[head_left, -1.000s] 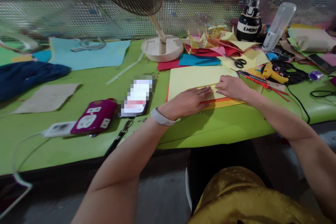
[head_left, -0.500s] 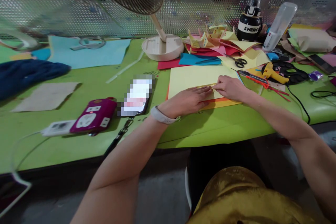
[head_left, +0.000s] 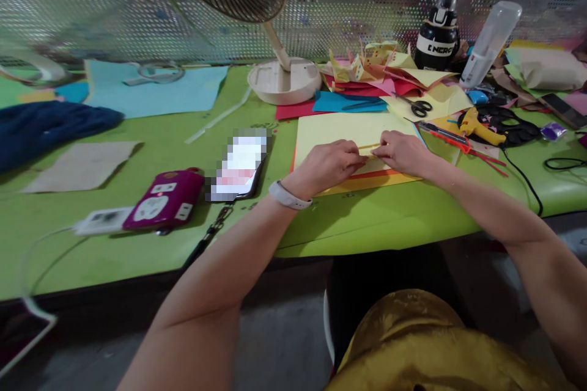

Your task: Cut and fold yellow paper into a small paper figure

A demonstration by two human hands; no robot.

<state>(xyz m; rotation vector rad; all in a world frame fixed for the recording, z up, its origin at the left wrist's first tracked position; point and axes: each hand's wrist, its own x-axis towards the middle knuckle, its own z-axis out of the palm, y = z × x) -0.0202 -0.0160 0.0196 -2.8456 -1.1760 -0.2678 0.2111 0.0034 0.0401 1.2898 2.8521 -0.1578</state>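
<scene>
A narrow yellow strip of folded paper (head_left: 368,150) runs between my two hands, low over a pale yellow sheet (head_left: 339,128). My left hand (head_left: 331,165) has its fingers curled and pinches the strip's left part. At the strip's right part, my right hand (head_left: 400,151) grips with thumb and fingertips together. Orange and deeper yellow sheets (head_left: 380,183) peek out beneath the pale one along its near edge. The fingers hide both ends of the strip.
Scissors (head_left: 419,108), a box cutter (head_left: 447,137) and a yellow glue gun (head_left: 481,128) lie to the right. Behind stand a fan (head_left: 284,82), a dark bottle (head_left: 435,43) and a clear bottle (head_left: 490,46). A phone (head_left: 241,162) and a purple power bank-like case (head_left: 165,200) lie left.
My left hand has gone from lying flat with fingers stretched on the paper to curled, pinching the strip. My right hand stays in nearly the same place.
</scene>
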